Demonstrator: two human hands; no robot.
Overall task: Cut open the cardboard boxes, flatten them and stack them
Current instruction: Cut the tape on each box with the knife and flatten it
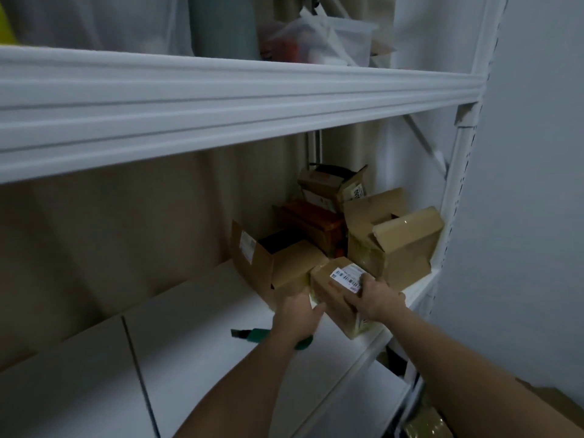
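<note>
Two hands on one small taped box (339,297) with a barcode label, right at the shelf's (196,352) front edge. Right hand (376,303) grips its 3 o'clock end, fingers curled over the top. Left hand (298,314) touches the 9 o'clock side; can't tell its grip, a green cutter (252,336) pokes out beneath. Open boxes (392,238) crowd 12 o'clock, bare shelf toward 8.

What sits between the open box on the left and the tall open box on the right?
In the head view, the small labelled box, gripped by both hands, in front; a reddish-brown box behind.
</note>
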